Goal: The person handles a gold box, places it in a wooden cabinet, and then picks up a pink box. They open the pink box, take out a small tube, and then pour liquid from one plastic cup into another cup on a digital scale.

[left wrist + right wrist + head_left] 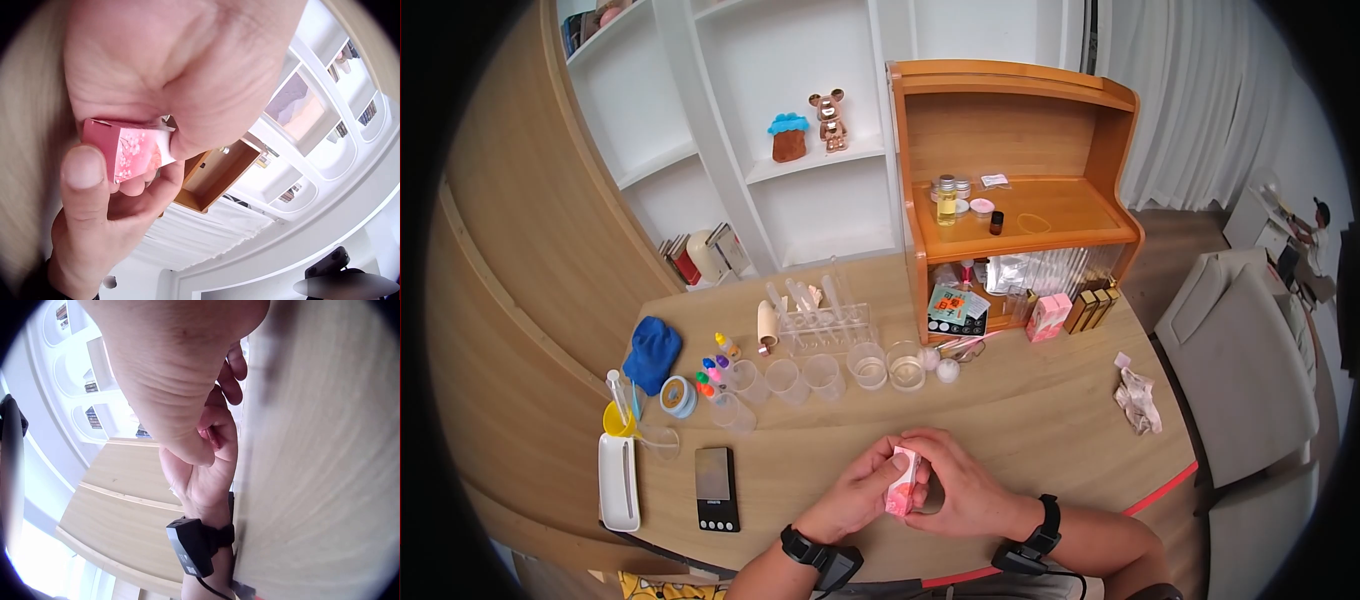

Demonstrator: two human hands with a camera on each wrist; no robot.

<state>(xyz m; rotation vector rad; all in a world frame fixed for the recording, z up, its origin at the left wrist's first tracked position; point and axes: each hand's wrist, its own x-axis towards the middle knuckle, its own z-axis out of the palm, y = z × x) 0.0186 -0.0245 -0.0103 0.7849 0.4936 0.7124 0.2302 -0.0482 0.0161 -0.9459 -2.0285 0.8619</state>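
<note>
A small pink and white box [902, 482] with a blossom print is held between both hands above the table's front edge. My left hand [852, 497] grips it from the left, thumb along its face. My right hand [975, 492] curves round its right side, fingers at the upper end and thumb near the lower end. The left wrist view shows the box [137, 152] at close range, my left hand [181, 69] over it and my right hand [100, 225] below with thumb and fingers around it. In the right wrist view my right hand [181, 381] hides most of the box.
Clear cups [824, 377], a test-tube rack [830, 330] and small colored bottles stand behind the hands. A black scale [717, 488] and white tray [618, 485] lie at left. A wooden shelf [1020, 240], another pink box [1049, 317] and a crumpled cloth [1138, 402] are at right.
</note>
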